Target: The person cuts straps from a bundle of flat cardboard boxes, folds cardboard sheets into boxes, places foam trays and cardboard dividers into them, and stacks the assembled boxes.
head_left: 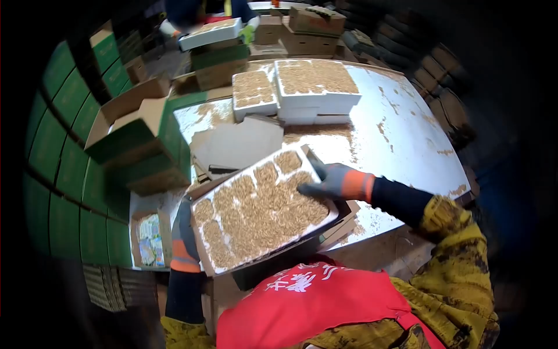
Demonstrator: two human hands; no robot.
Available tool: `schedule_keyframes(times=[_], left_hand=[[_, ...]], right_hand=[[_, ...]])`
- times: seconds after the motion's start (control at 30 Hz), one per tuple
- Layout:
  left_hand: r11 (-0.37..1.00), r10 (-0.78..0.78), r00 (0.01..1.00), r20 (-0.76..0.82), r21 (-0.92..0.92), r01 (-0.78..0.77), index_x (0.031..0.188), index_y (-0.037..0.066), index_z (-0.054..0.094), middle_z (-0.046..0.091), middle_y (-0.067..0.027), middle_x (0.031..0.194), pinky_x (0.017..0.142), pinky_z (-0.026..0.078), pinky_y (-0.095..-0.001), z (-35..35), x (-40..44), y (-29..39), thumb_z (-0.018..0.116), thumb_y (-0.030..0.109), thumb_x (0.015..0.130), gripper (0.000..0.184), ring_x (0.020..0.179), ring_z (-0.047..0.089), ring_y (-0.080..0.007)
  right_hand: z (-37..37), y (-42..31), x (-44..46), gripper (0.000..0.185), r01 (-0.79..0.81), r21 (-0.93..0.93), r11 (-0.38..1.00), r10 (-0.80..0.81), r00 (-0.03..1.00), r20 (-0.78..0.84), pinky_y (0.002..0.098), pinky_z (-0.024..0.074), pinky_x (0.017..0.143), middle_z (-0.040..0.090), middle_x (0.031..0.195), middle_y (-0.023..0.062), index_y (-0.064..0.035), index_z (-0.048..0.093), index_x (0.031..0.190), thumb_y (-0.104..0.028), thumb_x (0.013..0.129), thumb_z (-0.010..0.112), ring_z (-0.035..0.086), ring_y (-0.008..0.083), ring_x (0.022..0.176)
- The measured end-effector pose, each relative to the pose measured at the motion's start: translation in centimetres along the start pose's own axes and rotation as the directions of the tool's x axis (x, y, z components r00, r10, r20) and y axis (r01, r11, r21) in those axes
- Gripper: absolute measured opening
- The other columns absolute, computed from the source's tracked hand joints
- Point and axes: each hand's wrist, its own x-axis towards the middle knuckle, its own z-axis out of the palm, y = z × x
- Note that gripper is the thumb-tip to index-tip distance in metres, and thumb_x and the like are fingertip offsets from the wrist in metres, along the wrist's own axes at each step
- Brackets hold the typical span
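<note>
A white foam tray (332, 220), divided into compartments and heaped with tan, husk-like grains, sits tilted at the mouth of a cardboard box (204, 260). My left hand (185, 230), in a dark glove with an orange cuff, grips the box's left side; its fingers are partly hidden. At the tray's upper right corner is my right hand (330, 181), gloved alike. Its thumb lies over the grains and the other fingers go behind the edge. Most of the box is hidden under the tray.
Filled foam trays (317, 100) are stacked on the white table (395, 136). An open green carton (142, 139) stands left, near a small box of printed packets (151, 239). Green cartons (64, 215) line the left. Across the table, another person (232, 11) handles a filled tray (210, 36).
</note>
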Motion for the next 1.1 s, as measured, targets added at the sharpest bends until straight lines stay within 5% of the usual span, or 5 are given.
schedule_keyframes(times=[0.27,0.53,0.63,0.77,1.1], left_hand=[[0.721,0.092,0.996,0.022,0.688,-0.082,0.127,0.001,0.046,0.052,-0.012,0.123,0.09,0.045,-0.0326,-4.0,1.8,-1.3,0.042,0.028,0.098,0.04,0.107,0.054,-0.0214],[0.1,0.252,0.962,0.106,0.986,-0.135,0.135,0.001,0.039,0.045,-0.0145,0.135,0.102,0.038,-0.036,-4.2,1.6,-1.9,0.039,0.021,0.099,0.041,0.121,0.046,-0.0264],[-0.229,0.358,0.925,0.13,0.972,-0.048,0.13,-0.002,0.044,0.049,-0.0172,0.13,0.1,0.039,-0.0369,-3.5,1.5,-2.9,0.047,0.015,0.095,0.04,0.12,0.048,-0.0297],[-0.139,0.314,0.948,0.045,0.99,-0.001,0.124,-0.002,0.047,0.054,-0.0175,0.122,0.092,0.042,-0.0339,2.5,2.5,-1.5,0.037,0.022,0.1,0.036,0.109,0.052,-0.0271],[0.299,0.278,0.93,-0.241,0.942,0.155,0.128,-0.002,0.045,0.051,-0.0137,0.126,0.098,0.038,-0.0321,2.5,3.1,-2.2,0.038,0.02,0.1,0.037,0.117,0.047,-0.0224]], right_hand=[[3.7,3.7,5.9,0.037,0.193,-0.746,0.637,-0.135,0.981,0.138,0.0418,0.0489,0.072,0.066,0.082,0.0138,-0.0089,0.068,0.089,-0.044,0.085,0.057,0.063,0.0331,0.079],[-11.1,19.5,16.9,0.053,0.258,0.905,0.338,0.542,0.733,-0.411,0.0282,0.0554,0.062,0.062,0.1,0.0095,-0.0048,0.042,0.132,-0.019,0.086,0.063,0.064,0.0166,0.074],[-12.0,32.1,24.7,0.091,0.174,0.437,0.883,0.143,0.785,-0.602,0.0341,0.0542,0.065,0.06,0.091,0.0115,-0.0129,0.013,0.147,-0.011,0.077,0.071,0.059,0.0207,0.068],[-14.0,37.0,35.7,0.072,0.18,0.98,-0.087,0.634,0.768,-0.084,0.0375,0.0499,0.074,0.06,0.096,0.0116,-0.0076,0.032,0.137,-0.025,0.078,0.07,0.057,0.0236,0.074],[-15.3,42.5,22.9,0.055,0.663,0.731,-0.159,0.712,0.591,-0.38,0.042,0.0516,0.085,0.06,0.09,0.0093,-0.0009,0.048,0.118,-0.027,0.076,0.072,0.062,0.0296,0.092]])
